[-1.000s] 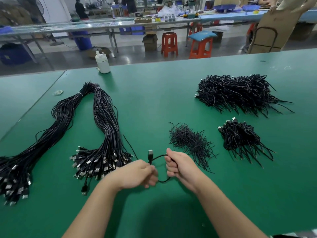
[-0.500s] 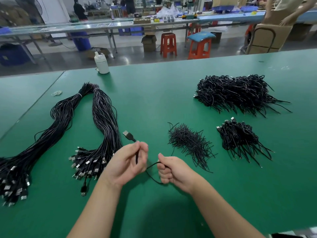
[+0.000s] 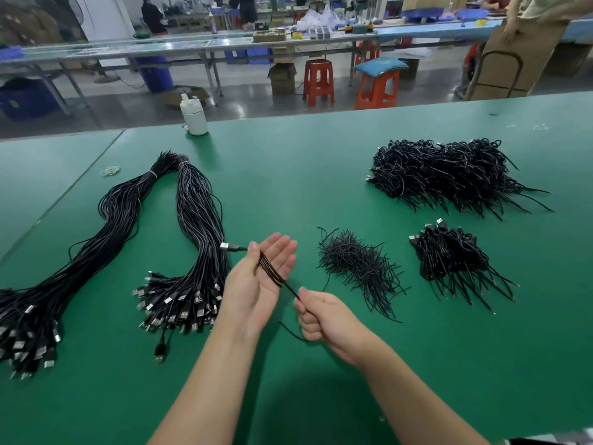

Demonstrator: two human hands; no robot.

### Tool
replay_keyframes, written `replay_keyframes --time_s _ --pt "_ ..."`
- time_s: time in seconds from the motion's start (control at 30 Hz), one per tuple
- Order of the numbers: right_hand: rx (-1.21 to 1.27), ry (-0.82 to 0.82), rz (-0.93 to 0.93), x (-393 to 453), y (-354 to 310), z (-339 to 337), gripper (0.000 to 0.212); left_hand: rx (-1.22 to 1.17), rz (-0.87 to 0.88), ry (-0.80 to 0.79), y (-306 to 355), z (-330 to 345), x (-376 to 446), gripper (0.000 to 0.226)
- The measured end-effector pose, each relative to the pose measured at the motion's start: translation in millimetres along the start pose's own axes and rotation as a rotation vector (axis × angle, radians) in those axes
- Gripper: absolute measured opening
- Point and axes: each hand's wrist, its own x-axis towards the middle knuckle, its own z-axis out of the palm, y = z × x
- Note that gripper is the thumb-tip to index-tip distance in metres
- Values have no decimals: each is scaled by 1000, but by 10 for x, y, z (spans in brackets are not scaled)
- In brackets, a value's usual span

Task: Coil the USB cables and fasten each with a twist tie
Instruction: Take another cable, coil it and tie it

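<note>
**Winding one cable around the hand**

The left hand [image 3: 256, 284] is held flat and open, palm up, fingers straight. A black USB cable [image 3: 271, 271] is looped across its palm, and the plug sticks out at 9 o'clock. The right hand [image 3: 321, 319] is at 4 o'clock from it, curled shut and pinching the loose end. The coiling looks partly done. Next, I think, comes a tie from the twist tie pile [image 3: 356, 264] at 3 o'clock on the green table [image 3: 288, 175].

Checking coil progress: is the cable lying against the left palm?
Touching. The head view shows the cable laid in several strands across the open left hand, while the right hand pinches its trailing end.
</note>
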Motion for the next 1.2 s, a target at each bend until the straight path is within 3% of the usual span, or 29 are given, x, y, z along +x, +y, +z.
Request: replay_keyframes --time_s 0.1,0.2,0.23,0.27,0.33,0.4,0.43,0.5,0.6,0.7,0.83,0.97,1.2 --pt "239 37 20 15 -51 -147 39 188 -60 -262 176 -11 -72 34" --pt "429 64 24 25 -176 -275 40 709 -297 -671 307 -85 -174 37" --pt "429 62 18 26 -224 -301 40 912 -378 -740 305 -111 -192 39" --pt "410 51 11 27 -270 -315 40 1081 -429 -733 272 -113 -199 40" --pt "340 14 -7 25 -338 -314 37 1285 -405 -566 125 -114 -176 36" --pt "276 -28 -32 15 -375 -286 34 1385 -181 -362 -28 -114 -143 32" --pt "246 -53 -42 4 -379 -269 33 1326 -70 -284 -91 -108 -127 31" --pt "150 -106 -43 -21 -364 -225 33 983 11 -194 -184 -85 -105 30" --pt "-51 -114 -15 -50 -279 -143 34 551 23 -105 -267 7 -62 40" --pt "-248 -39 -55 -65 -257 -87 34 285 -38 0 -316 110 -22 39" --pt "-591 -11 -116 -89 -328 -104 33 221 -66 23 -317 118 -28 32" --pt "-727 -64 -93 -90 -322 -155 29 228 -49 14 -308 166 -65 27" --pt "-944 0 -51 -85 -315 -382 11 267 -57 -3 -213 177 -83 25"
